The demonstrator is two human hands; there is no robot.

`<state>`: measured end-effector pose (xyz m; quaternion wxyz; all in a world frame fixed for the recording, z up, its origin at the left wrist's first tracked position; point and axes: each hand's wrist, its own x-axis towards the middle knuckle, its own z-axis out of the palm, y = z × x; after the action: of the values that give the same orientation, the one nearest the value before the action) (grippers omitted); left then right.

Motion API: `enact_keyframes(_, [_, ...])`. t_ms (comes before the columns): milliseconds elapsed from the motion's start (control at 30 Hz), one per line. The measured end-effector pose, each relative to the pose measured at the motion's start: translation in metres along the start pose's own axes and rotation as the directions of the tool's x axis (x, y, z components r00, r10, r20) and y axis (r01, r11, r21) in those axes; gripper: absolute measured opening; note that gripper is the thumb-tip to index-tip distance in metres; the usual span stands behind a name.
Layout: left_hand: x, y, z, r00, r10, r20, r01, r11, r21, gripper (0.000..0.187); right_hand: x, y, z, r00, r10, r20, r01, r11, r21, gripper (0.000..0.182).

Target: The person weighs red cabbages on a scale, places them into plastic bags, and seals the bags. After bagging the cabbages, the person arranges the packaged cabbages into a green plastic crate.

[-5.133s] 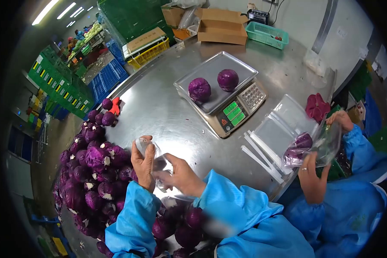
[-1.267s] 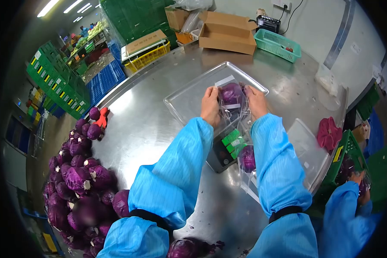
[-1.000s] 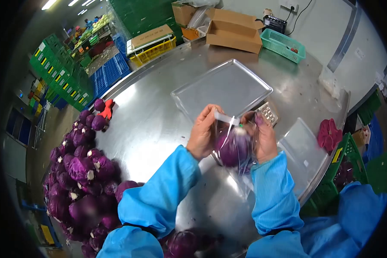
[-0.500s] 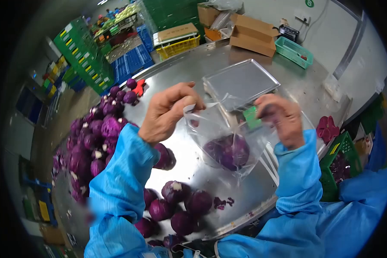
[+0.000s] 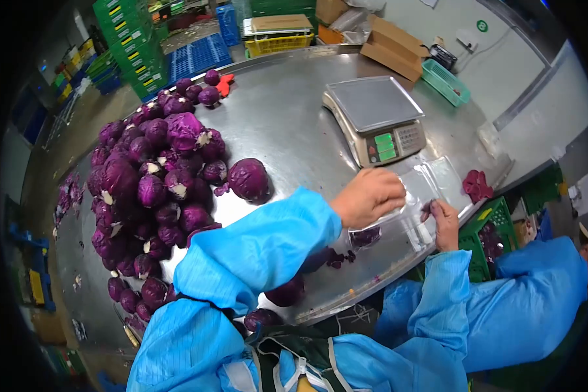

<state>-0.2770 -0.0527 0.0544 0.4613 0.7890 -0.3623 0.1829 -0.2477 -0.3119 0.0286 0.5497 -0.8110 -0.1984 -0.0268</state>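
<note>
A clear plastic bag [image 5: 414,204] lies near the right front edge of the steel table, between my hands. My left hand [image 5: 372,198] is closed, fingers curled at the bag's left side. At its right side my right hand [image 5: 444,224] pinches the plastic between thumb and fingers. Below my left hand, a purple cabbage [image 5: 364,238] shows through the clear plastic, partly hidden. Just behind my hands stands a digital scale [image 5: 377,117] with a bare metal pan and a lit green display. More cabbages [image 5: 286,291] lie under my left sleeve, partly covered.
A big heap of purple cabbages [image 5: 151,189] fills the table's left side, with one cabbage [image 5: 249,179] at its right edge. Red gloves [image 5: 477,185] lie at the right edge, above a green crate [image 5: 491,240]. A cardboard box [image 5: 393,49] and teal basket [image 5: 445,83] stand at the back.
Both hands have come down towards the table's right front with the bag, which hung raised and spread with cabbage in it. The view has shifted, and the whole scale now shows.
</note>
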Motion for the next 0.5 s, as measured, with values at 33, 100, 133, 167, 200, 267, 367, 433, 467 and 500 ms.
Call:
enact_keyframes(33, [-0.012, 0.007, 0.005, 1.000, -0.005, 0.028, 0.005, 1.000, -0.010, 0.014, -0.011, 0.006, -0.006, 0.997, 0.078, 0.006, -0.076, 0.953, 0.292, 0.031])
enact_keyframes(100, [-0.034, 0.025, 0.007, 0.998, 0.010, 0.060, -0.008, 0.999, -0.043, 0.020, -0.021, 0.016, -0.025, 0.996, 0.084, -0.029, -0.044, 0.750, 0.660, 0.040])
enact_keyframes(133, [-0.044, 0.039, 0.003, 0.994, -0.112, 0.018, 0.113, 0.984, -0.136, 0.028, -0.019, 0.028, -0.036, 0.961, 0.252, -0.112, -0.095, 0.685, 0.722, 0.040])
enact_keyframes(167, [-0.056, 0.052, -0.002, 0.970, -0.242, -0.013, 0.233, 0.946, -0.227, 0.037, -0.016, 0.043, -0.047, 0.923, 0.339, -0.179, -0.195, 0.817, 0.543, 0.038])
enact_keyframes(200, [-0.072, 0.062, -0.007, 0.958, -0.285, -0.016, 0.270, 0.924, -0.271, 0.044, -0.009, 0.065, -0.057, 0.879, 0.403, -0.256, -0.307, 0.888, 0.343, 0.038])
enact_keyframes(267, [-0.115, 0.074, -0.019, 0.914, -0.403, 0.037, 0.392, 0.859, -0.330, 0.048, 0.002, 0.137, -0.077, 0.853, 0.477, -0.209, -0.438, 0.874, 0.208, 0.032])
enact_keyframes(367, [-0.189, 0.099, -0.035, 0.706, -0.689, 0.162, 0.687, 0.611, -0.393, 0.034, 0.004, 0.231, -0.102, 0.727, 0.664, -0.176, -0.672, 0.740, 0.014, 0.029])
enact_keyframes(433, [-0.233, 0.125, -0.044, 0.570, -0.817, 0.088, 0.769, 0.493, -0.407, 0.030, 0.002, 0.279, -0.114, 0.918, 0.394, 0.042, -0.132, 0.403, -0.906, 0.034])
enact_keyframes(467, [-0.253, 0.140, -0.046, 0.489, -0.872, 0.033, 0.792, 0.428, -0.436, 0.029, 0.008, 0.295, -0.116, 0.903, 0.422, 0.079, -0.092, 0.370, -0.925, 0.035])
enact_keyframes(500, [-0.270, 0.153, -0.050, 0.447, -0.893, -0.046, 0.815, 0.427, -0.391, 0.029, 0.014, 0.306, -0.115, 0.889, 0.448, 0.092, -0.087, 0.362, -0.928, 0.036])
